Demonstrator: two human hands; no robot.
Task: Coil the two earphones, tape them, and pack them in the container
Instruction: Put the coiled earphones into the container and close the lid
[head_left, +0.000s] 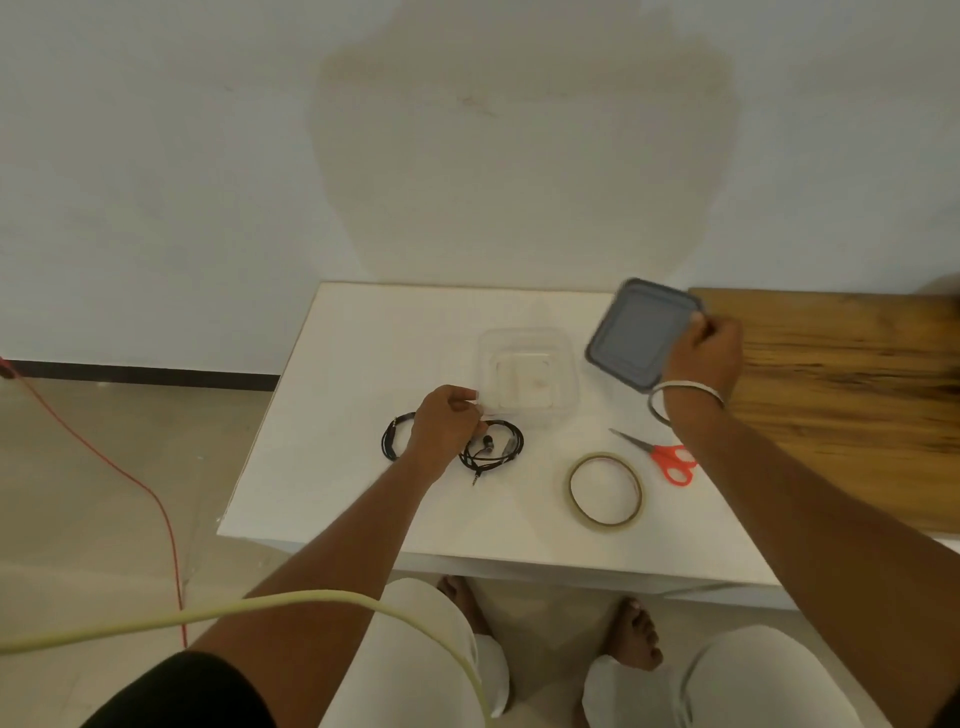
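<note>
From the head view, a white table (363, 509) stands against a pale wall, with a wooden surface (841, 405) adjoining it on the right. The right hand (704, 358) holds a grey lid (641, 332) tilted in the air, its fingers curled round the lid's right edge; a metal bangle (680, 400) sits on that wrist. The lid hangs just right of the clear container (530, 374), which stands open on the table, near its far side. The left hand (447, 426) rests at the container's near left corner, its fingers (467, 402) curled and pinched together; whether they grip the container's rim or a cord I cannot tell. Two black coiled earphones lie on the table beside that hand: one coil (395, 441) partly hidden behind it on the left, the other coil (493, 449) just right of it, its plug pointing toward the person. A tape roll (605, 491) lies flat nearer the front edge, and red-handled scissors (670, 457) lie just beyond it to the right.
</note>
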